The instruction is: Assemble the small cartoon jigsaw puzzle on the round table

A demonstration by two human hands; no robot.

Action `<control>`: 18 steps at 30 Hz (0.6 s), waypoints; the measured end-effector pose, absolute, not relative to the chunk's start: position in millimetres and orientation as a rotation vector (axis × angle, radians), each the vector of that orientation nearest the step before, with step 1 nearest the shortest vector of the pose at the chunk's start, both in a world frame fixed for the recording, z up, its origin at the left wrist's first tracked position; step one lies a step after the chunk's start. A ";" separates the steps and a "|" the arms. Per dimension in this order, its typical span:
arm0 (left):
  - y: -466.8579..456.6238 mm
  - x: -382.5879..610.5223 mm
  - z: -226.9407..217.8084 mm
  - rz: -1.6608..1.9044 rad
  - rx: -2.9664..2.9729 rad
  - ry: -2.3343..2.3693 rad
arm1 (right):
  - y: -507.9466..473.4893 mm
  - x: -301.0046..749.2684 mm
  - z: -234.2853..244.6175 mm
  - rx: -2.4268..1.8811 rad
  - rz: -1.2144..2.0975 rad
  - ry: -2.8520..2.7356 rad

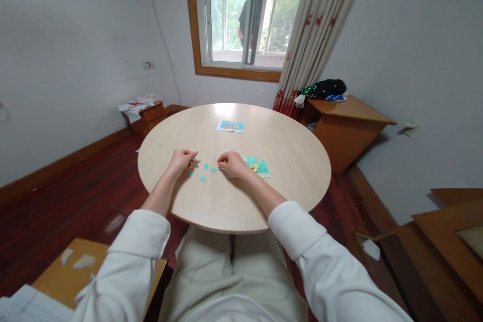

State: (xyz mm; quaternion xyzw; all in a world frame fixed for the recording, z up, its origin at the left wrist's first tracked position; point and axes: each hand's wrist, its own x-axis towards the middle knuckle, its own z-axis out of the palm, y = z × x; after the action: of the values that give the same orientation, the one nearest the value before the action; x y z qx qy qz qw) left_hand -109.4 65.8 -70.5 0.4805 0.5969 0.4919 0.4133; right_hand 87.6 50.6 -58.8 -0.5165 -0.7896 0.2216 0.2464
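Observation:
On the round table lie several loose turquoise jigsaw puzzle pieces [203,179] between my two hands. My left hand [183,159] is closed in a pinch on a small puzzle piece at its fingertips, and a pinkish-red piece [193,162] shows just beneath. To the right of the loose pieces, my right hand [231,162] has its fingers pressed together; whatever they hold is hidden. Its wrist covers part of the partly assembled jigsaw puzzle [260,167], which shows a yellow cartoon figure on turquoise. Farther back, a printed picture card [232,126] lies flat with similar colours.
The round wooden table [294,146] fills the middle. A wooden cabinet [349,110] with dark cloth on top stands at right, and a small stand [151,113] is at far left. Behind are a window and a curtain [317,20]. A wooden board [71,266] is low at left.

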 end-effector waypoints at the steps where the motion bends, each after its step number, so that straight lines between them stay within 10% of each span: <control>1: 66.2 -111.1 -72.6 1.246 1.185 1.487 | 49.1 82.7 -60.9 -1.395 0.594 -2.187; 18: 62.2 -116.8 -81.7 1.349 1.015 1.349 | 41.5 49.2 -49.8 -1.389 0.585 -2.442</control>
State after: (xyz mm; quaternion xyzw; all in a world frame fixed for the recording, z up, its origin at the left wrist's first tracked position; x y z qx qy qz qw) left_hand -116.8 62.2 -81.7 0.4145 0.5506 0.5507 0.4710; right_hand 49.2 41.5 -49.8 -0.4796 -0.8431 0.2020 0.1354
